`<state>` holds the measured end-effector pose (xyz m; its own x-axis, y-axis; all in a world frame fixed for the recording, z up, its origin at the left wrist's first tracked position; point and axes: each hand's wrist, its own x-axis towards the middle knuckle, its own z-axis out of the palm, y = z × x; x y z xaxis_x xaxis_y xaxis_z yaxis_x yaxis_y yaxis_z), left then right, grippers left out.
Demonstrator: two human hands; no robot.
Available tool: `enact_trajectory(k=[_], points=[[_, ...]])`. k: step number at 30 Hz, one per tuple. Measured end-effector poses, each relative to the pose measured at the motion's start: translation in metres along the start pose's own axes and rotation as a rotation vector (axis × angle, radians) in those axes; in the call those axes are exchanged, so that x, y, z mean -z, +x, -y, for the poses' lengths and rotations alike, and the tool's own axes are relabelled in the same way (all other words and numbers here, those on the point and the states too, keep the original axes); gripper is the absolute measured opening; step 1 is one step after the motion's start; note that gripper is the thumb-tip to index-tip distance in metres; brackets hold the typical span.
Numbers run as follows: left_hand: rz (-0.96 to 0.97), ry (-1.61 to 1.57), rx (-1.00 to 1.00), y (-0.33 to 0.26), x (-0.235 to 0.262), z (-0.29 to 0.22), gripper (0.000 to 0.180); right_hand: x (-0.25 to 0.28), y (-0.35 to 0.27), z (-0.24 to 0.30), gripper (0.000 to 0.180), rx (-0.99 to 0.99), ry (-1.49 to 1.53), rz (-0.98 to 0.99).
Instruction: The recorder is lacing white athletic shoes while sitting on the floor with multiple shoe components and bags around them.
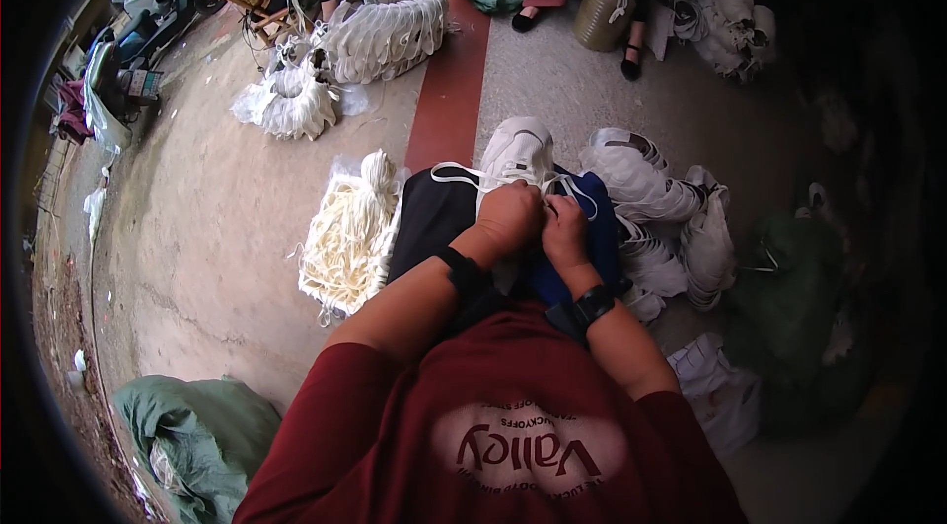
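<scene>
Both hands, the left hand (509, 213) and right hand (564, 228), are closed together on the thin white cord (456, 172) at the soft white fabric shoe upper (517, 151) on the lap, which looks light, floppy, and best pinched by its edge.

**Hemmed in at the sides, open floor ahead-left**

The left hand (510, 216) and right hand (564, 231) meet over a white shoe upper (517, 151). A pile of cream laces (350, 228) blocks the left, stacked white uppers (659, 213) the right. Bare concrete floor (217, 228) lies open further left; a green sack (192, 425) crowds the near-left corner.
</scene>
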<state>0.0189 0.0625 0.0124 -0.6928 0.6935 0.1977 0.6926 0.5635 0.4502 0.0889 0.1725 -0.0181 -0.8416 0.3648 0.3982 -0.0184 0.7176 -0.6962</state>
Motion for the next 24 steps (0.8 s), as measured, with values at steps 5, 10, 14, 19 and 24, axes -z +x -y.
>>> enact_trajectory(k=[5, 10, 14, 19, 24], points=[[0.203, 0.016, 0.054, -0.02, 0.068, -0.007, 0.013, 0.01, -0.001, 0.002, 0.009, -0.097, -0.037, 0.091], [0.183, -0.66, 0.336, -0.056, 0.054, 0.078, 0.014, 0.01, 0.013, 0.054, 0.005, 0.287, 0.056, 0.072], [0.07, -1.266, 0.56, -0.05, 0.058, 0.072, 0.014, -0.014, 0.022, 0.044, 0.004, 0.237, -0.027, 0.25], [-0.068, -1.375, 0.536, -0.035, 0.025, 0.075, 0.005, -0.015, 0.018, 0.046, 0.018, 0.233, -0.067, 0.28], [-0.154, -1.166, 0.54, -0.024, 0.009, 0.077, 0.006, -0.012, 0.017, 0.045, 0.027, 0.228, -0.04, 0.326]])
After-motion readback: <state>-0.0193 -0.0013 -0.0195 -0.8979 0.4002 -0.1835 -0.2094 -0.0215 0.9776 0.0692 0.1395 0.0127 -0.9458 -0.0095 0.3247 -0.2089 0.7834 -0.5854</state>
